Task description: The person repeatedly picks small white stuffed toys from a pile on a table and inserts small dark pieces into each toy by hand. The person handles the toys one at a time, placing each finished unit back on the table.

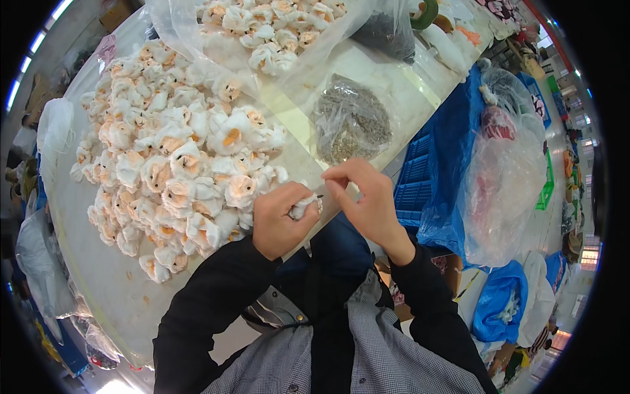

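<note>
My left hand (pixel 279 217) is closed around a small white plush piece (pixel 306 207), part of which shows between thumb and forefinger with a tiny dark tip at its edge. Just to the right, my right hand (pixel 364 200) pinches thumb and forefinger together; anything between them is too small to make out. On the table at my left lies a big heap of white and peach plush pieces (pixel 177 167), many with small black dots and orange patches. Beyond my right hand sits a clear plastic bag (pixel 352 118) of small grey-brown bits.
More plush pieces fill an open clear bag (pixel 272 33) at the far side of the pale table (pixel 98 289). A dark-filled bag (pixel 387 36) lies at the far right. Right of the table edge stand a blue crate (pixel 415 180) and a large clear bag (pixel 505 190) with pink contents.
</note>
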{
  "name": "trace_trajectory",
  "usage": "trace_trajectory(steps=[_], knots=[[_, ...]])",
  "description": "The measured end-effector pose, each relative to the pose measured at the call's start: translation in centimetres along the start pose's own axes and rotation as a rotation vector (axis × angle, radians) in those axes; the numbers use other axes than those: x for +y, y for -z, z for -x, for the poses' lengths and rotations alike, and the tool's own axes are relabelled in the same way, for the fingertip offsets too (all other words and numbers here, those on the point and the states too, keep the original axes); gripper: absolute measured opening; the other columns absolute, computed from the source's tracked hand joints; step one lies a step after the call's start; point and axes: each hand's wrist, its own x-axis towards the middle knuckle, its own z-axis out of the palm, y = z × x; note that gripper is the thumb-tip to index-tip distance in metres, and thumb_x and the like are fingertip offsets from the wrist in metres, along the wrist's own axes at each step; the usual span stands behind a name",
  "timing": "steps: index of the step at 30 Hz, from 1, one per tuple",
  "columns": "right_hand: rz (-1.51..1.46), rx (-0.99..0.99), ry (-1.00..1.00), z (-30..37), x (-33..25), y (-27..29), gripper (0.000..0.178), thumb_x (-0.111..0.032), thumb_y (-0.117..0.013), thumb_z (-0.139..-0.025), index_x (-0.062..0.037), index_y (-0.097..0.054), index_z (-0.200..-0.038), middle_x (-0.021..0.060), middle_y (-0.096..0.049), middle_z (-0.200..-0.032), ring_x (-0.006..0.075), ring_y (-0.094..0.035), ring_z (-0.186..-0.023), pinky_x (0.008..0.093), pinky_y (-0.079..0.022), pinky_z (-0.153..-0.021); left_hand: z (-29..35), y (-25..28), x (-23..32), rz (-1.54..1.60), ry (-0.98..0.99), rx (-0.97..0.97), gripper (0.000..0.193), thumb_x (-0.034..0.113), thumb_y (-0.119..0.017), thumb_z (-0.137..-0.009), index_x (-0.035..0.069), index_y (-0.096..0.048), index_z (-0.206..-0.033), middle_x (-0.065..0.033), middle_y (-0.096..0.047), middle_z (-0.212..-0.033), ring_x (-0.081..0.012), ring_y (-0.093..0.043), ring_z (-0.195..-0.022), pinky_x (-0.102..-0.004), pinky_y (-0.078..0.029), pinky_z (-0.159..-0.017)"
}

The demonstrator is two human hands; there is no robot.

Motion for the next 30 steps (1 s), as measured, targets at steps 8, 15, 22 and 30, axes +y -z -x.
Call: trace_trajectory(steps=[8,15,22,30], knots=[[0.024,0.006,0.123,1.2,-0.3,-0.3,0.018,0.005,-0.075,-0.084,-0.0044,-0.075,-0.100,0.0090,-0.072,-0.093,0.0230,-0.068,-0.076,0.0322,-0.054,-0.068,-0.1,-0.2,0.2,0.008,0.015,0.018,0.012,0.006,-0.073,-0.080,-0.001,-0.069,-0.089,-0.0153,-0.065,-0.079,-0.0302,-0.064,-0.065,-0.0351,-0.050,-0.060],[0.005,0.016,0.131,1.6,-0.6,-0.2,0.019,0.002,-0.079,-0.084,-0.0042,-0.076,-0.102,0.0093,-0.074,-0.094,0.0227,-0.070,-0.078,0.0325,-0.055,-0.069,0.0,-0.3,0.1,0.006,-0.002,0.028,0.014,0.007,-0.075,-0.081,-0.002,-0.070,-0.090,-0.0137,-0.064,-0.077,-0.0248,-0.060,-0.063,-0.0334,-0.047,-0.058],[-0.003,-0.001,0.142,1.7,-0.5,-0.1,0.022,0.000,-0.080,-0.084,-0.0041,-0.077,-0.105,0.0099,-0.075,-0.095,0.0224,-0.070,-0.078,0.0325,-0.055,-0.070,0.0,-0.4,-0.5,0.047,-0.052,0.025,0.012,0.005,-0.075,-0.082,-0.002,-0.070,-0.090,-0.0102,-0.062,-0.073,-0.0148,-0.053,-0.058,-0.0297,-0.041,-0.055],[-0.005,-0.021,0.117,1.8,-0.8,-0.1,0.021,0.001,-0.079,-0.086,-0.0038,-0.079,-0.106,0.0107,-0.075,-0.096,0.0224,-0.070,-0.080,0.0322,-0.055,-0.070,0.0,-0.3,-0.3,0.054,-0.041,-0.018,0.012,0.006,-0.075,-0.083,-0.001,-0.072,-0.093,-0.0135,-0.068,-0.081,-0.0262,-0.065,-0.068,-0.0337,-0.050,-0.062]])
